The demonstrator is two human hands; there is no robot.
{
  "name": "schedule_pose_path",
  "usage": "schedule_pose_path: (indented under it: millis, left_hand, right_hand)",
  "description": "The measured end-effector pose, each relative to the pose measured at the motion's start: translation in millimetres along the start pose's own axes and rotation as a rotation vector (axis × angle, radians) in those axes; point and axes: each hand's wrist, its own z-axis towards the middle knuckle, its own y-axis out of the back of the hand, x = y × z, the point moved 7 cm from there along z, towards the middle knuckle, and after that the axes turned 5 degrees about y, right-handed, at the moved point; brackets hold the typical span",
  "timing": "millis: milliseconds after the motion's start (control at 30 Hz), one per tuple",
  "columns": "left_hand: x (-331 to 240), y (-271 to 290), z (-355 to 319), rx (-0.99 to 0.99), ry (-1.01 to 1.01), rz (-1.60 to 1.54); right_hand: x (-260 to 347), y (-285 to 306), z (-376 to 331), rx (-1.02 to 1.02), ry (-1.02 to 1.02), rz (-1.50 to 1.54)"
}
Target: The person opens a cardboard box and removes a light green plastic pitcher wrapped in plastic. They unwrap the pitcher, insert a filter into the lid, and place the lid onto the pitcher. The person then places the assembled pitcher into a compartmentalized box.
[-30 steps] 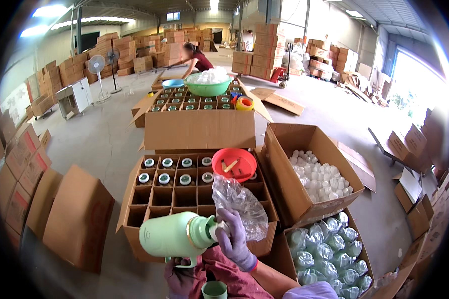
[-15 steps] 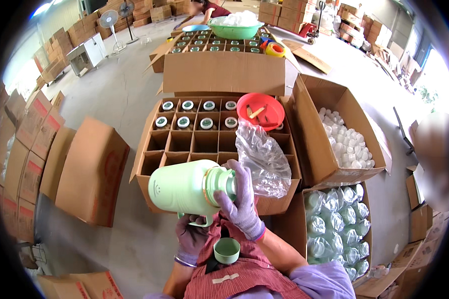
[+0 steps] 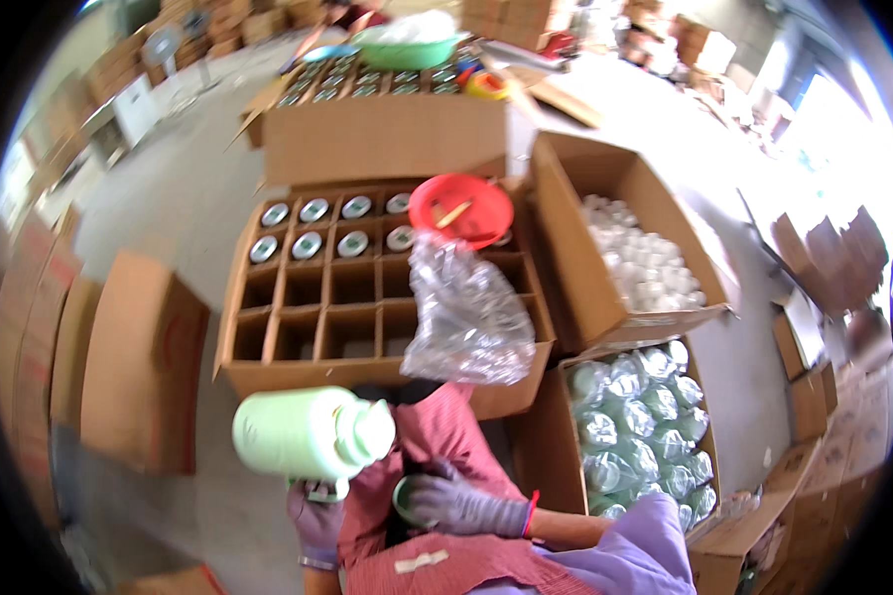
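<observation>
A pale green vacuum flask (image 3: 286,428) lies on its side above my lap, its neck and light green stopper toward the right. My left hand (image 3: 316,524), in a purple-grey glove, is closed round the flask's handle below the body. Over the red striped apron (image 3: 446,421) my gloved right hand (image 3: 471,504) grips a small green cup (image 3: 405,499) resting in my lap. Its fingers partly hide the cup.
Ahead stands a divided carton (image 3: 352,369) with white-lidded flasks in its far rows. A red bowl (image 3: 486,213) and a crumpled plastic bag (image 3: 471,332) lie on it. To the right are a carton of white caps (image 3: 655,268) and a carton of bagged green items (image 3: 635,426).
My right hand has left the flask's neck and moved down onto the cup in my lap. The flask has moved left and lower with my left hand. The view has shifted.
</observation>
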Motion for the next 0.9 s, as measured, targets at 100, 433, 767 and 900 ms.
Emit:
schedule_pose_path:
  millis: [100, 433, 767, 900]
  left_hand:
    - [5.3, 6.5, -0.7, -0.047, 0.068, 0.037]
    - [23.8, -23.5, 2.1, 0.008, 0.248, 0.201]
    - [26.6, -26.6, -4.5, 0.053, 0.348, 0.252]
    - [28.9, -27.9, -6.6, 0.062, 0.376, 0.276]
  right_hand:
    - [-8.4, -40.0, -30.2, 0.142, -0.016, -0.019]
    - [-8.9, 8.2, -66.1, 0.054, -0.255, 0.663]
    - [12.6, 10.0, -89.5, -0.476, -0.576, 0.810]
    - [25.9, 53.1, -45.7, -0.541, -0.305, 0.407]
